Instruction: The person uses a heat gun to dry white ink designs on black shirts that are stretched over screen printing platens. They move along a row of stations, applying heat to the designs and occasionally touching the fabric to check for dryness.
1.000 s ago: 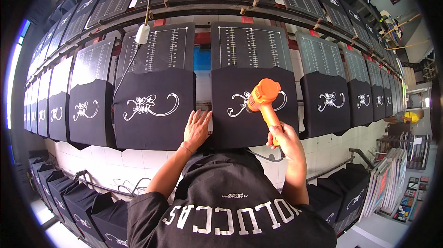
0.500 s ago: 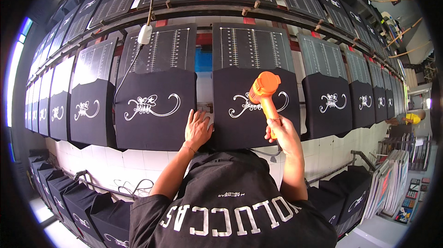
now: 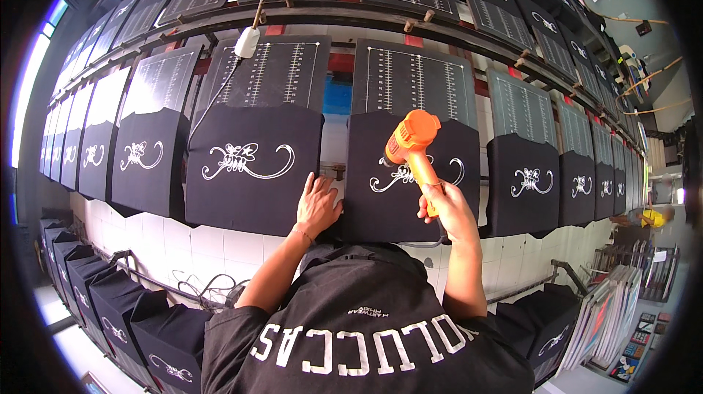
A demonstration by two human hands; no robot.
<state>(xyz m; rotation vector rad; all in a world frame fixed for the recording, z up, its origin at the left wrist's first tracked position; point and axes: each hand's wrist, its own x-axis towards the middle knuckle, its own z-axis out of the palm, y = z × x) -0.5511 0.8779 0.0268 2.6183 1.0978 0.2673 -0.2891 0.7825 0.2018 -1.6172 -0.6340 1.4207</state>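
Observation:
In my right hand (image 3: 452,212) is an orange heat gun (image 3: 419,146), gripped by its handle. Its dark nozzle points down at the white line print on a black shirt panel (image 3: 410,218), covering part of the design. This cloth is stretched over the lower part of a dark board (image 3: 417,72) marked with rulers. My left hand (image 3: 319,205) holds nothing; its fingers are apart at the right edge of the neighbouring black shirt panel (image 3: 249,200), beside the gap between the two boards. That panel carries the same white print in full view.
More boards with printed black cloth, such as one on the right (image 3: 523,185), line both sides. A white plug or socket (image 3: 247,42) hangs on a cable above the left board. Behind me are another row of covered boards (image 3: 110,321) and stacked frames (image 3: 600,313). Someone in yellow (image 3: 654,217) is far right.
The heat gun has swung a little left over the print, its nozzle now nearer the design's left part. My left hand keeps its place by the gap. The whole view has turned slightly.

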